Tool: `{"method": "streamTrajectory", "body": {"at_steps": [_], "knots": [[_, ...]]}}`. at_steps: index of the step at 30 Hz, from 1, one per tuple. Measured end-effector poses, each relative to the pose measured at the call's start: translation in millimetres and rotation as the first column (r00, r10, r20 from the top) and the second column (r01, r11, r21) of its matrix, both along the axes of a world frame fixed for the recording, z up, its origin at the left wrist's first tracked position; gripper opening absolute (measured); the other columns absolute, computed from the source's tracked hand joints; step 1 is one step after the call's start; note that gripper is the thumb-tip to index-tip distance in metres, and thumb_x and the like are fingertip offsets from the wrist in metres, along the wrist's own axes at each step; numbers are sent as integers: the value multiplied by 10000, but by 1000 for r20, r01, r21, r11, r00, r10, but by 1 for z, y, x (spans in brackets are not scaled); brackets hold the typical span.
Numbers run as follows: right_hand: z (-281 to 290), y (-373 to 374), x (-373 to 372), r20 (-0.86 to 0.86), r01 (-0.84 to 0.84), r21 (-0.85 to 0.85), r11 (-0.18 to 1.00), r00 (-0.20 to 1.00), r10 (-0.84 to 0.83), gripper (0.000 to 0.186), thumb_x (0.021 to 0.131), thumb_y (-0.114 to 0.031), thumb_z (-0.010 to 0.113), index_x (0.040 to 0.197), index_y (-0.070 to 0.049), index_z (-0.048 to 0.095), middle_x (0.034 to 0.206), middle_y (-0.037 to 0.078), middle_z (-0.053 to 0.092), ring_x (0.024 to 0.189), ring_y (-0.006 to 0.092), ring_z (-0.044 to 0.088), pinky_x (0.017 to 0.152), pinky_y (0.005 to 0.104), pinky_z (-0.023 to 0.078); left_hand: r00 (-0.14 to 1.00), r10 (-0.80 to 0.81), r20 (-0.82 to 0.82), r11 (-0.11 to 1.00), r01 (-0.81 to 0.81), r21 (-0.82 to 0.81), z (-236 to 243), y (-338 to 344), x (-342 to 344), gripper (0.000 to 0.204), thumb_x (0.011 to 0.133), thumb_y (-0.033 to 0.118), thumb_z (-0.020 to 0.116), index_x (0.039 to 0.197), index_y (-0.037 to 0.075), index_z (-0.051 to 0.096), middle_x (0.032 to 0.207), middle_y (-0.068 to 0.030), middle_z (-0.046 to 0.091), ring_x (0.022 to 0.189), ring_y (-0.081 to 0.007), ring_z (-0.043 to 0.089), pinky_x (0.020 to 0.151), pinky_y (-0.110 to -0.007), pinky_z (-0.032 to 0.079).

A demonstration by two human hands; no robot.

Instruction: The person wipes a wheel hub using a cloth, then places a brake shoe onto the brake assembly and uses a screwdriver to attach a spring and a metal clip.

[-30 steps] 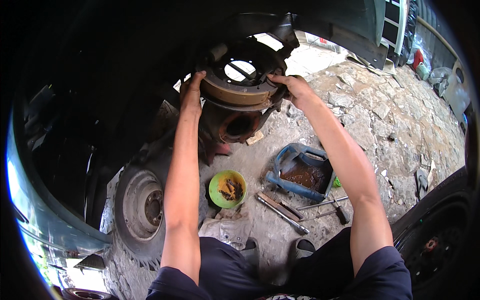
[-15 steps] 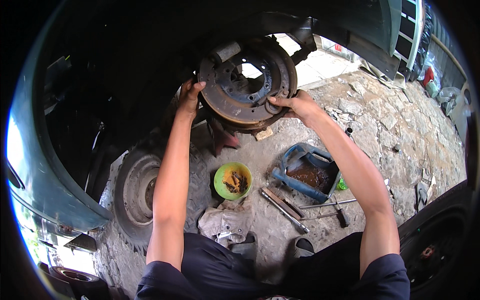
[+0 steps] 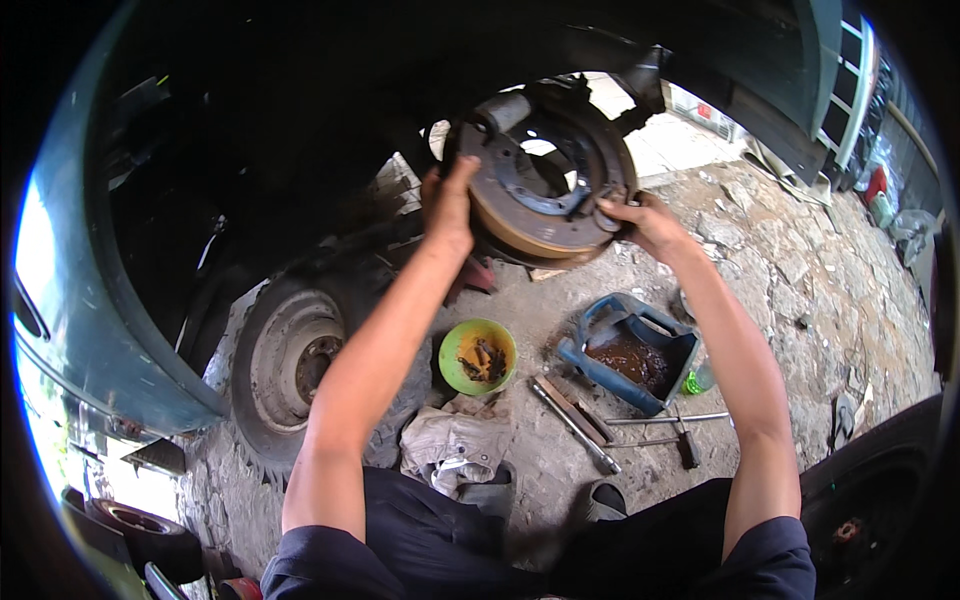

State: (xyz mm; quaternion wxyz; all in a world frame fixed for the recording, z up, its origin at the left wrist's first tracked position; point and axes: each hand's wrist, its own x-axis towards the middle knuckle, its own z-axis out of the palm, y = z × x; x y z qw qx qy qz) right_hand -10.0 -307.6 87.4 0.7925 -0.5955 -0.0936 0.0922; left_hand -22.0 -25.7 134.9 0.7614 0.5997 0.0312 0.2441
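Gripped at opposite sides by left hand (image 3: pixel 451 207) and right hand (image 3: pixel 652 227), brake assembly (image 3: pixel 540 228) sat tilted, upper centre of frame; steadying step, I judged; next move seemingly called for even two-handed support

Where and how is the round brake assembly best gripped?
I'd grip the brake assembly by its outer rim, one hand from each side, thumbs on the near face. It is a broad ring with an open middle, so opposite edges should balance it. The left hand and right hand are placed much like that.
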Motion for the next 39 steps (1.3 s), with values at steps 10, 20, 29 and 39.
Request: {"method": "streamTrajectory", "body": {"at_steps": [10, 20, 29, 39], "knots": [[-7, 0, 1, 18, -116, -72, 991, 993, 117, 699, 809, -230, 809, 1294, 114, 441, 1153, 179, 639, 1052, 261, 652, 939, 394, 540, 991, -38, 127, 996, 47, -70, 0, -12, -48, 449, 782, 164, 741, 1159, 13, 550, 1079, -87, 629, 968, -165, 588, 885, -313, 469], [-2, 35, 4, 59, -104, -47, 993, 993, 107, 601, 857, -147, 765, 1305, 112, 458, 1192, 175, 631, 1093, 243, 628, 968, 379, 510, 999, -4, 44, 995, 8, -100, -26, 42, -11, 375, 745, 239, 714, 1020, 0, 624, 964, -57, 609, 911, -167, 563, 836, -332, 438], [19, 37, 5, 63, -14, -75, 997, 998, 18, 673, 831, -140, 792, 1312, 147, 419, 1207, 213, 611, 1083, 256, 632, 962, 381, 517, 997, -73, -13, 942, 65, -328, -35, 49, 25, 334, 739, 261, 705, 951, 10, 640, 892, -65, 625, 801, -189, 602, 772, -318, 470], [14, 49, -6, 76, 69, -150, 986, 995, -58, 509, 793, -185, 830, 1165, 70, 595, 1090, 167, 686, 963, 233, 686, 838, 354, 574, 979, -196, -61, 955, 177, -236, -31, 58, 36, 376, 792, 366, 659, 969, 37, 619, 894, -93, 632, 785, -226, 622, 743, -341, 513]]}}
